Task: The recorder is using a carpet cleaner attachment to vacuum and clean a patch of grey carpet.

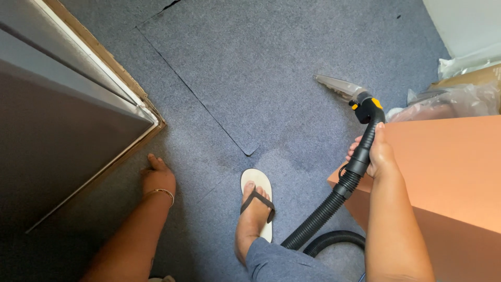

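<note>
A view looking straight down at a person's own arms and one foot on a blue-grey carpet (292, 68). The right hand (377, 154) has its fingers wrapped tightly around the black handle of a vacuum cleaner wand (364, 138), thumb lying along the top. The wand has yellow buttons near its tip and ends in a clear plastic nozzle (336, 86), which points up and to the left, just above or on the carpet; which one cannot be told. A black ribbed hose (318, 216) runs from the handle down toward the person and loops on the floor.

The left hand (156, 175), with a thin bracelet at the wrist, rests flat on the carpet, fingers loosely spread and holding nothing, just beside the lower corner of a grey door (62, 120).

Between the arms, a foot in a pale flip-flop (257, 201) with a black strap stands on the carpet. An orange-brown box (449, 167) sits at the right, touching the right forearm, with crumpled clear plastic (459, 99) behind it.
</note>
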